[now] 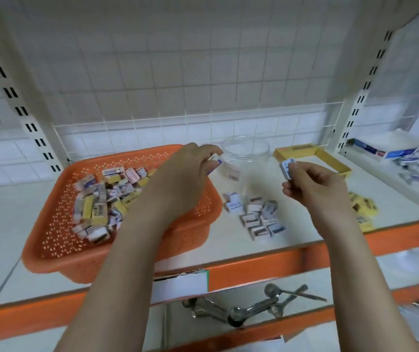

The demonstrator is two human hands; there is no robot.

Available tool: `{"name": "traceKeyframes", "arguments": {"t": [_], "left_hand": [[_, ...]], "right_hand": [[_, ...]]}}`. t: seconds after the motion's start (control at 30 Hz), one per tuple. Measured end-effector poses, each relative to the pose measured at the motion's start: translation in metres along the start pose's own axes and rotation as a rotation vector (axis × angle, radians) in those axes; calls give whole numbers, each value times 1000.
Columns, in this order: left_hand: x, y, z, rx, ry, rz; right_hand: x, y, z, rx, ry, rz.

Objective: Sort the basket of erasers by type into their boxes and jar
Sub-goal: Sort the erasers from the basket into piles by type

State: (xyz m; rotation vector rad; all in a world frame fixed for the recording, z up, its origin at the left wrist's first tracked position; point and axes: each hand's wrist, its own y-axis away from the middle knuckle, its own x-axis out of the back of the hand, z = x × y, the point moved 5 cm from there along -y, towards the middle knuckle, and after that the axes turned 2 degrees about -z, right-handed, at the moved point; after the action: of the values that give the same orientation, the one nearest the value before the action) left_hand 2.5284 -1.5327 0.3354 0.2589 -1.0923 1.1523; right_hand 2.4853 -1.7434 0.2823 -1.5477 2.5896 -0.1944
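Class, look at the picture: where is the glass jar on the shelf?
In the head view, the jar stands at the back of the shelf, right of centre, between the orange basket and the yellow box.

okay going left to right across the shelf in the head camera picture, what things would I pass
Orange basket of mixed erasers → glass jar → loose pile of white erasers → yellow box → yellow erasers → blue and white boxes on the neighbouring shelf.

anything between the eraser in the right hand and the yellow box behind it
Nothing visible does. The right hand pinches a small eraser in the air just in front of the open yellow box; only bare shelf lies below.
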Motion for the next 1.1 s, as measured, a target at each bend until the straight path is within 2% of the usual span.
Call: {"name": "traceKeyframes", "arguments": {"t": [0.13,0.33,0.47,0.57,0.7,0.77,0.83,0.9,1.0,1.1], "left_hand": [[-30,-3,24,18,42,85],[-50,0,42,169,128,227],[-63,-4,46,194,141,233],[-78,-14,53,163,116,201],[-104,-39,73,106,155,174],[-122,-55,92,54,211,137],[-145,-71,117,-11,295,74],[-169,-89,146,-79,363,-6],[-210,-120,187,-157,413,-135],[-249,-157,214,-183,410,-235]], "right_hand": [[35,-13,19,9,232,-74],[30,-23,51,43,663,-343],[34,-19,56,91,786,-426],[59,-24,45,160,683,-298],[141,-40,34,376,628,85],[196,-49,36,432,674,304],[249,-59,41,448,722,455],[286,-68,49,414,774,465],[304,-79,64,435,866,374],[306,-85,74,458,778,449]]}}
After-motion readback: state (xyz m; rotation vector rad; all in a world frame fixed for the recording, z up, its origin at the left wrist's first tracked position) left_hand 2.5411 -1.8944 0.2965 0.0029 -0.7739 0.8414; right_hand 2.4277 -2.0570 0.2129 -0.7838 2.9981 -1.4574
